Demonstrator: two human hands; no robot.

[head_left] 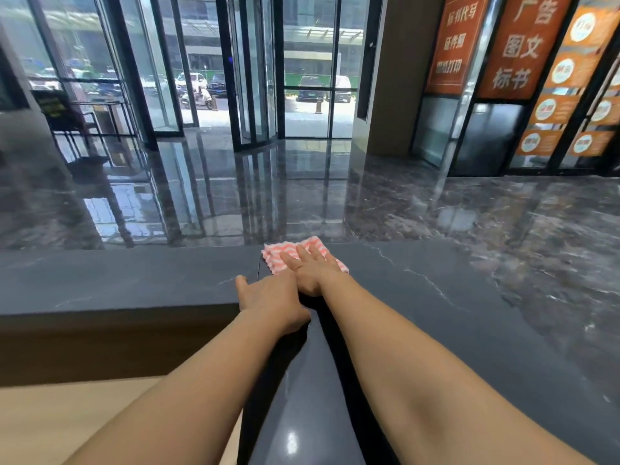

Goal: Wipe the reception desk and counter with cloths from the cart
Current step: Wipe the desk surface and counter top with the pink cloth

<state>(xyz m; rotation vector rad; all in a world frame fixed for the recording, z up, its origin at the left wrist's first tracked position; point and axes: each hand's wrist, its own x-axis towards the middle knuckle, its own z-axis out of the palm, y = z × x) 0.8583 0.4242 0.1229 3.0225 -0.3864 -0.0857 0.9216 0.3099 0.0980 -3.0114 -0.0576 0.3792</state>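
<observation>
A pink-and-white striped cloth (281, 253) lies flat near the far edge of the dark grey marble counter (419, 297). My right hand (310, 268) presses down on the cloth with flat, spread fingers, covering its near half. My left hand (268, 302) rests palm down on the counter just left of and behind the right hand, touching its wrist, with the thumb out to the left. The left hand holds nothing. A seam in the counter top runs just left of the cloth.
A lower light wooden desk surface (67, 421) sits at the near left below a brown panel. Beyond the counter lies a glossy dark marble floor (235, 196), glass revolving doors (255, 78), a chair (67, 115) at far left and orange signs (523, 45) at right.
</observation>
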